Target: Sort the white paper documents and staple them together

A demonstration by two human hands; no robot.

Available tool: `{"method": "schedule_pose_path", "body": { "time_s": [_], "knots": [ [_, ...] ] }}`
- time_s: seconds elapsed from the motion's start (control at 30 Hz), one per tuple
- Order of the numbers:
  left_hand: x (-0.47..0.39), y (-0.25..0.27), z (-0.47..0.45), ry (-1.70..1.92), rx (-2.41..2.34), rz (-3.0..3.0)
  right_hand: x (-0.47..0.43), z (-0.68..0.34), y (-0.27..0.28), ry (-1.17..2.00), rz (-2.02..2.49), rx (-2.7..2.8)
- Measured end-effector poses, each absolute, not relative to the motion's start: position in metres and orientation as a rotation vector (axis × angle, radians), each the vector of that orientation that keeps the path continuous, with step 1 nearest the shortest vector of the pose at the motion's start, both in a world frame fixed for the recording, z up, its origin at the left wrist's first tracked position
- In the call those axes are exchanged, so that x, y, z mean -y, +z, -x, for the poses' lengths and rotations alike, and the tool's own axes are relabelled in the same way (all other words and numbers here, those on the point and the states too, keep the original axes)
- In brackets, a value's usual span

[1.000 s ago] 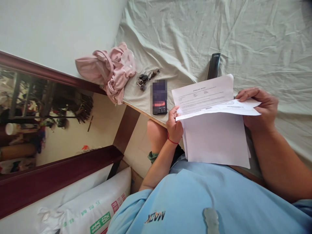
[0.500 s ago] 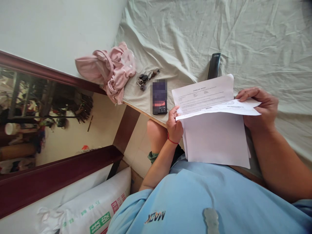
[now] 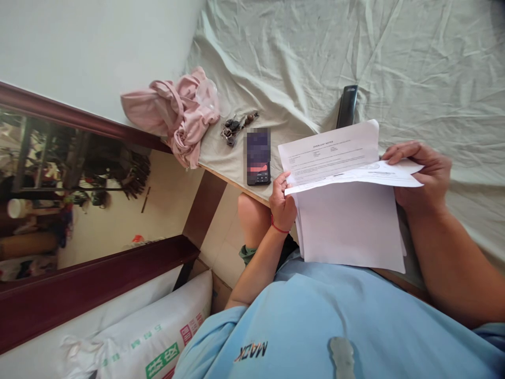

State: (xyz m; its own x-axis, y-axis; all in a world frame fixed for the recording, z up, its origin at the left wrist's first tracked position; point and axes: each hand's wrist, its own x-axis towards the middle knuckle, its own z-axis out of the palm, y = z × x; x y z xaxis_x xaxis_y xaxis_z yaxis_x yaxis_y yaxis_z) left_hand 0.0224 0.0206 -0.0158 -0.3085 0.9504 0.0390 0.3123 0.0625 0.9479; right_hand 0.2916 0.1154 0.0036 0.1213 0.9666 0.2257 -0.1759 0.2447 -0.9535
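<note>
I hold a stack of white paper sheets (image 3: 347, 226) over my lap, at the edge of a bed. My left hand (image 3: 282, 202) grips the stack's left edge, a red thread around its wrist. My right hand (image 3: 424, 171) pinches the right end of the top sheet (image 3: 355, 173), which is folded or lifted so its printed side faces up. A second printed page (image 3: 327, 150) shows behind it.
On the pale green bedsheet (image 3: 414, 68) lie a phone (image 3: 258, 156), a bunch of keys (image 3: 234, 126), a dark remote (image 3: 346, 105) and a pink cloth bundle (image 3: 177, 113). A dark wood frame (image 3: 98, 279) and a white printed sack (image 3: 153, 331) stand at the left.
</note>
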Motion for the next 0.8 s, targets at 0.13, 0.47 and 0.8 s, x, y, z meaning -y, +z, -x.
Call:
{"method": "schedule_pose_path", "body": {
  "time_s": [0.13,0.47,0.8],
  "knots": [
    [-0.0207,-0.0151,-0.0228,1.261,-1.704,-1.262,-0.1146,-0.2919,0.0039,1.05,0.975,1.104],
    [-0.0218,-0.0134,-0.0232,1.279,-1.699,-1.256,-0.1138,-0.293,0.0021,1.056,0.921,1.11],
    [-0.0206,-0.0113,-0.0241,1.261,-1.76,-1.301,-0.1156,-0.2892,-0.0022,1.018,0.959,1.045]
  ]
}}
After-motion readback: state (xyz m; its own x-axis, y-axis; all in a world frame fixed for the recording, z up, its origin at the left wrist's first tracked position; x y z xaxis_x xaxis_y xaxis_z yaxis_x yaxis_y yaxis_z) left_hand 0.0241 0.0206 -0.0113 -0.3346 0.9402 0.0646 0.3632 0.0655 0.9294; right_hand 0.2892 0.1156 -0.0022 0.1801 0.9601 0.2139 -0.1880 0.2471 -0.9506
